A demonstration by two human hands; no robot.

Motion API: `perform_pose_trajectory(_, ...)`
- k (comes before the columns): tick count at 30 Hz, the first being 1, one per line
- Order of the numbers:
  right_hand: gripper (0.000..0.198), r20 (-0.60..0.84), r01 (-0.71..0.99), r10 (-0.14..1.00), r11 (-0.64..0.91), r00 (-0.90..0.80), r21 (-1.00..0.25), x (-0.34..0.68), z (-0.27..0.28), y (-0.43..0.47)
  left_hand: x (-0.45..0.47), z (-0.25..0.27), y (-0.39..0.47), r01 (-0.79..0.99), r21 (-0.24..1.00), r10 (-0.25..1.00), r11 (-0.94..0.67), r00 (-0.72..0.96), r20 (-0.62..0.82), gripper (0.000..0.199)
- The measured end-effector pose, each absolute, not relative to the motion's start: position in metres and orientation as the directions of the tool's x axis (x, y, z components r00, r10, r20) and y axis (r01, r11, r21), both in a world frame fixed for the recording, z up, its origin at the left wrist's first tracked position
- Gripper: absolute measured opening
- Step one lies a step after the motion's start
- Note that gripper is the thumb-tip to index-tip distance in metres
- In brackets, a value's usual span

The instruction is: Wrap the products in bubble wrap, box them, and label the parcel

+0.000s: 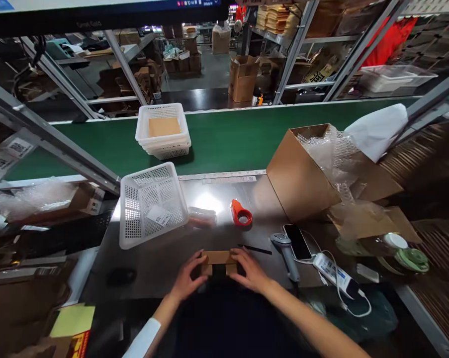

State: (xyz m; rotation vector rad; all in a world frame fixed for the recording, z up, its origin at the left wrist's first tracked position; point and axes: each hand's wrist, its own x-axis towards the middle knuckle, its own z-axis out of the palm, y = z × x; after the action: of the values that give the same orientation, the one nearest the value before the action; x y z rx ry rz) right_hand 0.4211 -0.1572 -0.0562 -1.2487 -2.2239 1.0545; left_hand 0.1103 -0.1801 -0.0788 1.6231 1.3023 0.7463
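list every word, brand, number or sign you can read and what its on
"Gold", monitor bezel; the word before it is blurred, perhaps "Great"
Screen text: too small
Label in nearer white basket: too small
QR sheet at left: too small
Power strip: too small
Red-and-yellow packet: blurred
Yellowish package behind: blurred

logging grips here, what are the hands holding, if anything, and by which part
A small piece of brown cardboard, held by its two ends: the left hand grips its left end, the right hand its right end.
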Motion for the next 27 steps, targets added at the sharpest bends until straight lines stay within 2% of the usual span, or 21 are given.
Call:
perform_pose_trajectory(1, 0.033, -0.021, 0.547, 0.893, 0.258, -0.45, -0.796, 0.413, -0.06, -0.157, 0.117, -0.079, -0.178, 0.375, 0.927, 0.98, 0.021, 0.178, -0.094, 0.047)
perform_pose_trajectory(3, 0.019, 0.003, 0.502, 0.942, 0.181, -0.335, -0.846, 0.402, -0.069, -0.157, 0.129, -0.079, -0.176, 0.303, 0.947, 0.992, 0.105, 0.028, -0.119, 0.046)
perform_pose_trajectory(5, 0.018, 0.004, 0.464, 0.951, 0.154, -0.308, -0.872, 0.399, -0.075, -0.156, 0.139, -0.078, -0.175, 0.245, 0.958, 0.989, 0.149, -0.054, -0.14, 0.05)
perform_pose_trajectory(8, 0.034, -0.04, 0.493, 0.967, 0.093, -0.253, -0.865, 0.407, -0.076, -0.143, 0.146, -0.076, -0.178, 0.187, 0.963, 0.979, 0.194, -0.091, -0.18, 0.05)
perform_pose_trajectory(10, 0.045, -0.08, 0.613, 0.99, 0.007, -0.114, -0.79, 0.413, -0.07, -0.121, 0.148, -0.076, -0.18, 0.167, 0.963, 0.975, 0.212, -0.1, -0.198, 0.046)
perform_pose_trajectory(13, 0.055, -0.182, 0.842, 0.981, -0.154, 0.068, -0.518, 0.409, -0.057, -0.071, 0.151, -0.076, -0.183, 0.124, 0.958, 0.958, 0.26, -0.16, -0.239, 0.058)
perform_pose_trajectory(15, 0.055, -0.263, 0.907, 0.961, -0.188, 0.09, -0.377, 0.4, -0.052, -0.038, 0.153, -0.075, -0.184, 0.092, 0.94, 0.93, 0.328, -0.207, -0.304, 0.071)
perform_pose_trajectory(17, 0.043, -0.324, 0.917, 0.943, -0.194, 0.076, -0.349, 0.392, -0.051, -0.012, 0.154, -0.073, -0.184, 0.082, 0.908, 0.901, 0.411, -0.188, -0.391, 0.068)
perform_pose_trajectory(19, 0.03, -0.364, 0.904, 0.929, -0.208, 0.063, -0.375, 0.393, -0.051, 0.003, 0.154, -0.068, -0.183, 0.082, 0.874, 0.874, 0.48, -0.131, -0.468, 0.063)
perform_pose_trajectory(21, 0.029, -0.407, 0.87, 0.913, -0.214, 0.017, -0.445, 0.403, -0.044, 0.004, 0.154, -0.062, -0.183, 0.092, 0.853, 0.857, 0.513, -0.11, -0.504, 0.061)
perform_pose_trajectory(25, 0.058, -0.502, 0.722, 0.835, -0.203, -0.226, -0.662, 0.435, -0.004, -0.023, 0.157, -0.055, -0.184, 0.153, 0.84, 0.852, 0.52, -0.163, -0.498, 0.052)
perform_pose_trajectory(27, 0.073, -0.55, 0.602, 0.739, -0.247, -0.39, -0.759, 0.442, 0.02, -0.045, 0.16, -0.055, -0.186, 0.135, 0.852, 0.858, 0.506, -0.177, -0.482, 0.047)
